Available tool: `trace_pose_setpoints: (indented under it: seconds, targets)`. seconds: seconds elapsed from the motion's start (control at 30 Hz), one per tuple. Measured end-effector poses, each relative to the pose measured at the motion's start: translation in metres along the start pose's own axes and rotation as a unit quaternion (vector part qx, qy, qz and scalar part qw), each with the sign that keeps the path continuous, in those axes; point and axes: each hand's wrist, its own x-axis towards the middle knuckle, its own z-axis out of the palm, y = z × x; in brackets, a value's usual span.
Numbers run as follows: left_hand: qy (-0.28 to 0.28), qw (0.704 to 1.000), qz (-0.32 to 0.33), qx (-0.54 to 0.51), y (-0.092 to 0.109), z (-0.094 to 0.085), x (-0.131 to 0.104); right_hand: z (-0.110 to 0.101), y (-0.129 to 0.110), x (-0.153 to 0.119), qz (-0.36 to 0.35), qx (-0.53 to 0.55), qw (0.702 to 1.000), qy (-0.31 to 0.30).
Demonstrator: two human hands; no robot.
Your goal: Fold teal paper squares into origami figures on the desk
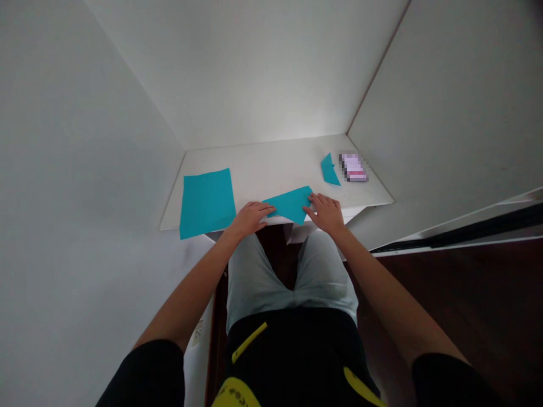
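A folded sheet of turquoise paper [289, 203] lies at the front edge of the white shelf, one corner reaching over the edge. Its left end is under the fingers of my left hand [251, 217], which are close together and hold it. At the right end, the thumb and fingers of my right hand [326, 212] grip the paper. To the left rests a larger turquoise sheet [207, 202], with its lower part past the shelf edge. A small folded turquoise paper piece [329, 170] sits behind my right hand.
The white shelf [263, 161] is bounded by walls at its back and both sides. A blurred pinkish phone-like object [353, 168] is at its right end. My legs [326, 271] are below the front edge.
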Motion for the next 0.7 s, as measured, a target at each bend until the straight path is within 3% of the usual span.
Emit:
trace_pose_setpoints:
  seconds: [0.37, 0.47, 0.57, 0.7]
  targets:
    - [0.048, 0.996, -0.028, -0.07, -0.003, 0.002, 0.018, 0.003, -0.002, -0.001, 0.01, 0.001, 1.0, 0.002]
    - [0.072, 0.99, -0.102, -0.07, 0.007, 0.003, 0.024, 0.004, -0.002, -0.002, 0.007, -0.003, 1.0, 0.006]
    - [0.135, 0.967, -0.209, -0.05, 0.02, 0.009, 0.027, 0.003, -0.003, -0.002, 0.008, -0.018, 1.0, -0.003]
    - [0.177, 0.934, -0.308, -0.044, 0.02, 0.018, 0.028, -0.004, -0.005, 0.002, 0.007, -0.024, 0.999, -0.02]
